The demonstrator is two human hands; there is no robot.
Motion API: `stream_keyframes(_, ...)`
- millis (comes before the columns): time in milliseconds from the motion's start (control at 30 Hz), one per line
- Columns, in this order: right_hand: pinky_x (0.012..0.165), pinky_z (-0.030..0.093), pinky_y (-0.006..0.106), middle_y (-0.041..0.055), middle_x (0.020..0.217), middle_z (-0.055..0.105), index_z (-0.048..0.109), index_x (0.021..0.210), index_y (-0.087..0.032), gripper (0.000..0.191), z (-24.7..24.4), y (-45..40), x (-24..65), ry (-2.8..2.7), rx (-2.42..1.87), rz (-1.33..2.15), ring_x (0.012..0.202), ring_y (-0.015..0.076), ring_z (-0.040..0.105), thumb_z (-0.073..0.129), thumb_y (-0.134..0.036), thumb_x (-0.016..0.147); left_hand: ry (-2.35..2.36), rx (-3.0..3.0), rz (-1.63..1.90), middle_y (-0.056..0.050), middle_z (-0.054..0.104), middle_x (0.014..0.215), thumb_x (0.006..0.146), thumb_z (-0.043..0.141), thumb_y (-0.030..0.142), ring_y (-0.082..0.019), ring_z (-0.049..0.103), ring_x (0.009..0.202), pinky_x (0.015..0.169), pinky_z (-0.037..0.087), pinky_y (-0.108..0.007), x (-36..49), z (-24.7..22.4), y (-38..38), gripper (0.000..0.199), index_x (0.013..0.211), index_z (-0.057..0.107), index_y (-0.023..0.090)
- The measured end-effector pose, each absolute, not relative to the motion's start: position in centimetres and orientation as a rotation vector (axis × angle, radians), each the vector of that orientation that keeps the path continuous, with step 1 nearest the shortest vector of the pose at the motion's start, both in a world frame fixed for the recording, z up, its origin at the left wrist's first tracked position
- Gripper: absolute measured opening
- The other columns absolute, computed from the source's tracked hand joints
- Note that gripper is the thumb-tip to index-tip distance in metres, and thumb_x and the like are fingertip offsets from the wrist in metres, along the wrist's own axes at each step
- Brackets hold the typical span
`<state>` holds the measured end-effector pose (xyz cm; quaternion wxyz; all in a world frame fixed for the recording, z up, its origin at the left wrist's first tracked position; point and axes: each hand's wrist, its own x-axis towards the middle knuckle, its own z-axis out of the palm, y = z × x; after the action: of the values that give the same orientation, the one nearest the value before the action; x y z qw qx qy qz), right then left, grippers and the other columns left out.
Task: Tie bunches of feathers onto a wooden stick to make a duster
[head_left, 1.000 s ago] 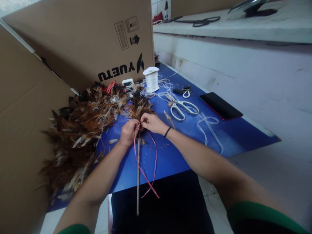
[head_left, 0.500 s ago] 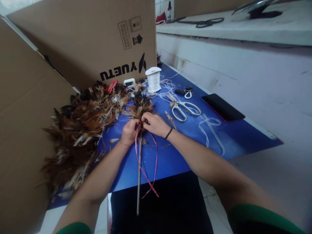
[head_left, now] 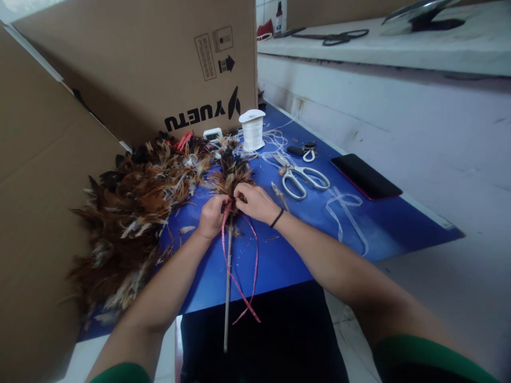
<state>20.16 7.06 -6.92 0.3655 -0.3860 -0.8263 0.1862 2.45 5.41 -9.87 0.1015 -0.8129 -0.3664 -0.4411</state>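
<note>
Left hand (head_left: pixel 213 217) closed in a pinch on the crinkly pink ribbon (head_left: pixel 255 260) at the grip; right hand (head_left: pixel 257 203) pinched shut just beside it, but can't tell what's btwn its fingertips. Fluffy brown/blk feather bundle (head_left: pixel 230 178) sits right above the grip, its base hidden by fingers; thin, straight, dull stick (head_left: pixel 228 287) runs down below, w/ ribbon tails crossing near its lower end. Left of grip: shaggy feather pile (head_left: pixel 139 197), far-left edge blurry. Right: metal scissors (head_left: pixel 293 170), flat glossy phone (head_left: pixel 366 176). Beyond: smooth wht spool (head_left: pixel 252 132), strands behind partly hidden.
</note>
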Motion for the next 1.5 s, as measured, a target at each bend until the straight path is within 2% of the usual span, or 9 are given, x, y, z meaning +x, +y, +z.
stream_keyframes(167,0.062,0.033,0.023,-0.0002,0.081,0.056,0.056,0.082,-0.019,0.012,-7.12,7.09,20.1,-2.172,-1.004,0.499,0.066,0.0112,0.048,0.053,-0.015,0.071,-1.089,-2.427,-1.309,-0.001,0.063,0.081,0.082,0.057,0.017,-0.009,0.059,0.071,0.066,0.049,-0.021,2.35,-10.11,5.52,0.009,0.089,0.051,0.019)
stream_keyframes(500,0.065,0.033,0.024,0.0009,0.084,0.057,0.053,0.084,-0.02,0.012,-6.81,6.69,19.93,-2.218,-1.051,0.333,0.07,0.0131,0.049,0.049,-0.014,0.074,-1.08,-2.414,-1.292,-0.001,0.062,0.079,0.082,0.056,0.017,-0.009,0.058,0.068,0.065,0.049,-0.02,2.45,-9.91,5.45,0.01,0.089,0.049,0.019)
stream_keyframes(800,0.065,0.034,0.023,0.0,0.08,0.055,0.055,0.078,-0.019,0.008,-7.13,6.97,20.04,-2.185,-1.014,0.45,0.069,0.0119,0.048,0.051,-0.014,0.072,-1.088,-2.423,-1.282,-0.001,0.061,0.078,0.083,0.056,0.018,-0.009,0.057,0.068,0.065,0.049,-0.02,2.38,-10.03,5.48,0.008,0.089,0.051,0.018)
stream_keyframes(1000,0.063,0.035,0.023,0.0002,0.079,0.056,0.055,0.082,-0.019,0.013,-6.87,6.79,20.1,-2.116,-1.026,0.449,0.067,0.0116,0.048,0.052,-0.013,0.069,-1.083,-2.418,-1.281,-0.001,0.062,0.079,0.084,0.055,0.019,-0.009,0.058,0.068,0.065,0.048,-0.021,2.45,-9.95,5.45,0.007,0.088,0.05,0.018)
stream_keyframes(1300,0.065,0.038,0.022,0.0005,0.077,0.057,0.06,0.076,-0.018,0.011,-6.87,7.08,20.3,-2.145,-1.0,0.476,0.067,0.0105,0.051,0.05,-0.013,0.075,-1.08,-2.414,-1.294,-0.001,0.061,0.078,0.082,0.056,0.016,-0.008,0.057,0.068,0.063,0.048,-0.019,2.54,-9.89,5.43,0.01,0.09,0.051,0.018)
stream_keyframes(1500,0.063,0.041,0.022,-0.0013,0.068,0.061,0.061,0.074,-0.016,0.011,-6.67,7.25,20.21,-1.976,-1.015,0.665,0.062,0.0097,0.055,0.054,-0.012,0.068,-1.079,-2.416,-1.302,-0.001,0.062,0.08,0.082,0.057,0.016,-0.009,0.057,0.069,0.064,0.048,-0.019,2.56,-9.85,5.36,0.01,0.091,0.051,0.018)
